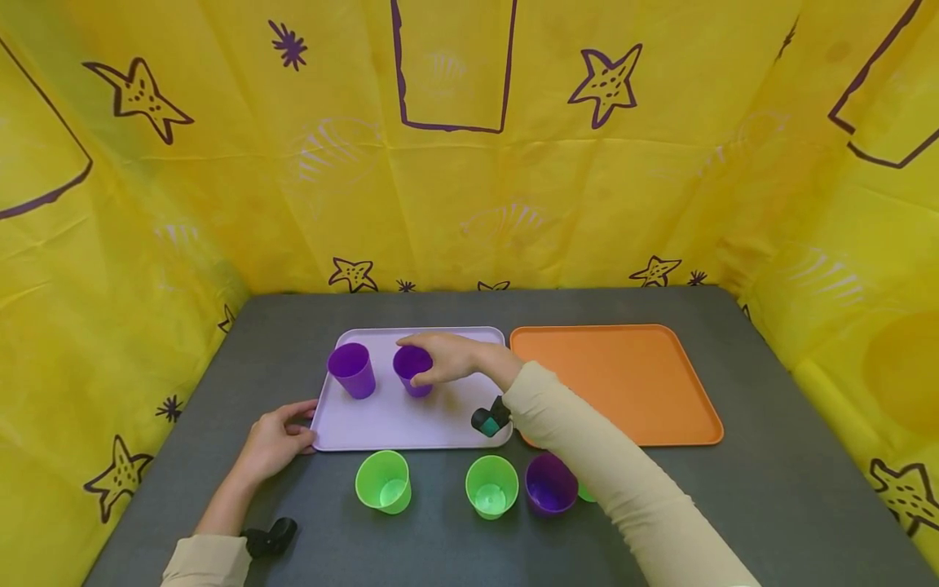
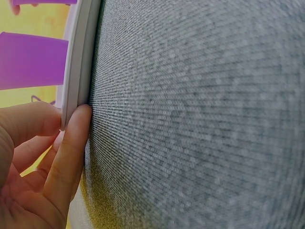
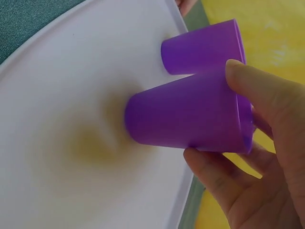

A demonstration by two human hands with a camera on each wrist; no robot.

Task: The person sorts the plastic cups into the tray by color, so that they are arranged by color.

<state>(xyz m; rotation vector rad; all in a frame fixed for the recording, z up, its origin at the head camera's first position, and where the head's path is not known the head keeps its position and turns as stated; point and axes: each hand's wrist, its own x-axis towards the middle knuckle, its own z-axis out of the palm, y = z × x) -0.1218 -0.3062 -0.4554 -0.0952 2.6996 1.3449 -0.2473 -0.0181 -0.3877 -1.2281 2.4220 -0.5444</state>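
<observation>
My right hand grips a purple cup near its rim, over the lilac tray. In the right wrist view the thumb and fingers lie on opposite sides of this cup, and its base is close to the tray surface. To its left a second purple cup stands upright on the same tray. My left hand is at the tray's near left corner. The left wrist view has its thumb and a finger pinching the tray edge.
An orange tray lies right beside the lilac one. Nearer me on the grey table stand a green cup, another green cup and a purple cup. A further green cup is mostly hidden by the right sleeve. Yellow cloth surrounds the table.
</observation>
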